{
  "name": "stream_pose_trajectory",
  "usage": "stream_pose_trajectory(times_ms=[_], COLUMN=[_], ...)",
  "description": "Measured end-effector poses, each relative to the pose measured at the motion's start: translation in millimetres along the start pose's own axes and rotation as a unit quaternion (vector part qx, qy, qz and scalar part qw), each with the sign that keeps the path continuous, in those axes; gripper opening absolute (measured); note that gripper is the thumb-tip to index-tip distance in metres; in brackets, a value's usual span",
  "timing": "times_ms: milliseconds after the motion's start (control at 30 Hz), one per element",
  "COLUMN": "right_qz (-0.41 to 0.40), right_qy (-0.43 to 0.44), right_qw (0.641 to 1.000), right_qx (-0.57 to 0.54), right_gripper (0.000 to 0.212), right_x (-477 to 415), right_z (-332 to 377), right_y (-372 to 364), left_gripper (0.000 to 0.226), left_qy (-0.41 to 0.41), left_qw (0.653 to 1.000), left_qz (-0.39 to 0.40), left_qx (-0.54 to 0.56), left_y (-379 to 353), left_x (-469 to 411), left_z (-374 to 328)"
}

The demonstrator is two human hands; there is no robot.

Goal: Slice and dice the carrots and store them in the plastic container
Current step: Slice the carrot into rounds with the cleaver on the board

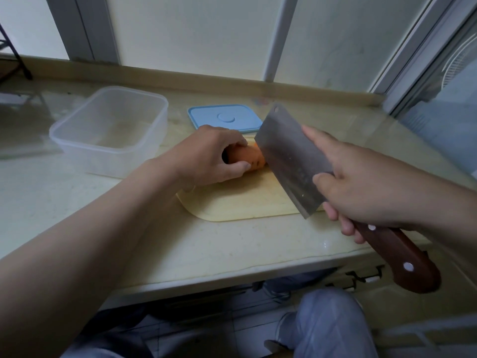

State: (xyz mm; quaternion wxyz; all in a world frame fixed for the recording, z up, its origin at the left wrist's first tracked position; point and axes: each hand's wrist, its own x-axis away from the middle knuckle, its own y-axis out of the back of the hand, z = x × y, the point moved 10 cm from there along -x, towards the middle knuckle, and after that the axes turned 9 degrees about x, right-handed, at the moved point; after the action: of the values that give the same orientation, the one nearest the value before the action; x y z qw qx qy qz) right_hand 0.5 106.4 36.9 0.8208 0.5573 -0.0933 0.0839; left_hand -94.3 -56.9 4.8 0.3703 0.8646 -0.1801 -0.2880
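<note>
Left hand (206,156): fingers and thumb curled around a carrot (249,158), pinning it on the far left part of the cutting board (245,202). Only a short orange length shows past the fingertips.

Right hand (361,187): gripping a cleaver (291,156) where blade meets handle. The forefinger is stretched over the spine, the thumb lies against the flat of the blade, and the remaining fingers are wrapped around the dark wooden handle (402,257), which carries pale rivets. The blade is over the board's right half, tilted, with its front end immediately beside the exposed end of the carrot. It hides that end, so whether the edge touches the carrot cannot be told.

Cutting board: pale yellow with rounded corners, lying flat on a light stone countertop (232,254).

Plastic container (111,130): translucent, rectangular, uncovered, standing on the countertop to the left of the board, close to its left edge.

Lid (224,117): light blue, lying flat just beyond the board's far edge, partly covered by the blade.

Nearer than the board, below the countertop's edge, a knee in grey-blue trousers (330,324) is visible.
</note>
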Motion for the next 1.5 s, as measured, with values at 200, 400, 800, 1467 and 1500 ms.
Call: stream_pose_trajectory(times_ms=[200,400,800,1467,1500], right_qz=[0.038,0.008,-0.076,-0.067,-0.066], right_qy=[-0.004,-0.003,0.017,0.019,0.018], right_qw=[0.998,1.000,0.994,0.995,0.995], right_qx=[0.050,0.028,-0.071,-0.075,-0.074], right_gripper=[0.085,0.086,0.076,0.079,0.079], right_x=[-38.2,-51.5,-22.6,-24.8,-24.9], right_z=[17.1,20.4,0.4,1.8,1.7], right_y=[-22.0,-32.7,2.0,0.4,0.4], left_gripper=[0.047,0.045,0.038,0.037,0.037], left_qy=[-0.020,-0.030,-0.007,-0.027,-0.028], left_qw=[1.000,0.999,1.000,1.000,1.000], left_qz=[0.001,-0.001,0.005,-0.005,-0.004], left_qx=[-0.008,-0.014,0.012,0.009,0.007], left_y=[-1.0,-1.3,-0.4,0.2,-0.2], left_x=[-0.9,1.2,1.9,1.3,1.1], left_z=[-5.3,-6.1,-1.4,0.3,0.2])
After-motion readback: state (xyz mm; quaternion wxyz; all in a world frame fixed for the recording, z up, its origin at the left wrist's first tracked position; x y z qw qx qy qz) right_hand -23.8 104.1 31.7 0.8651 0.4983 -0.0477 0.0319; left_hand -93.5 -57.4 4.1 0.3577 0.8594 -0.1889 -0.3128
